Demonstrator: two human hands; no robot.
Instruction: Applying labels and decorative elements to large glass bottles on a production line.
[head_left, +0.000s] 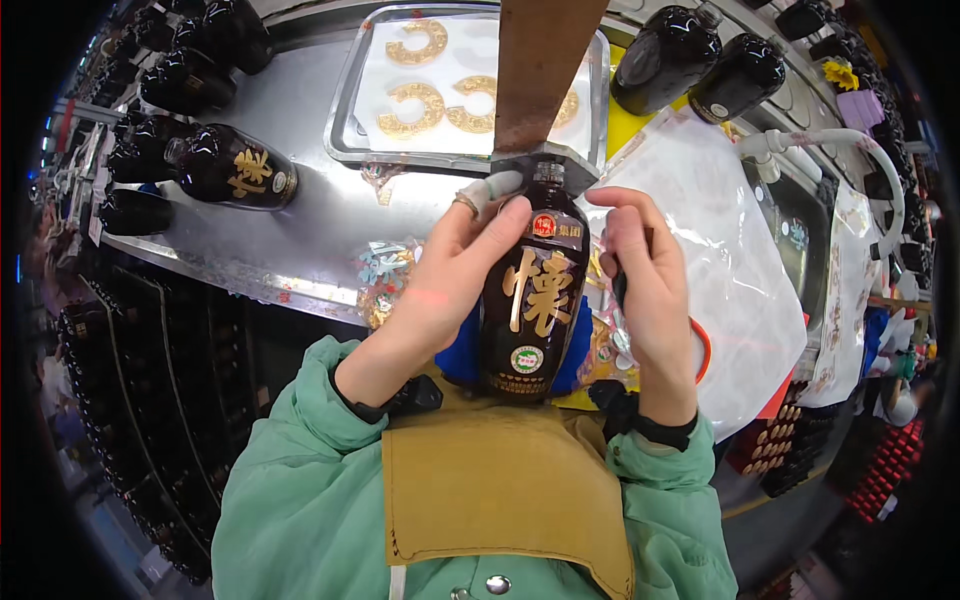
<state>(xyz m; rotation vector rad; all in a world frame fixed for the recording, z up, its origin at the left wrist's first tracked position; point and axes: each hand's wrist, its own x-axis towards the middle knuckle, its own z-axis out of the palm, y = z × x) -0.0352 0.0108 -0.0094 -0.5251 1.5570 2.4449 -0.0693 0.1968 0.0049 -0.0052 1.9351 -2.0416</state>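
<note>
A dark glossy bottle (530,300) with a gold character and small round labels lies tilted in front of me, its neck pointing away under a brown post (540,70). My left hand (440,290) holds its upper left side, with a grey finger cot on one fingertip near the neck. My right hand (650,290) is curled against the bottle's right side, gripping a small dark tool that is mostly hidden. Something blue (460,355) sits under the bottle.
A metal tray (345,130) holding gold cut-out shapes (415,108) lies on the steel bench behind. Several dark bottles (230,170) lie at the left and two more (700,60) at the top right. A clear plastic sheet (740,260) lies to the right.
</note>
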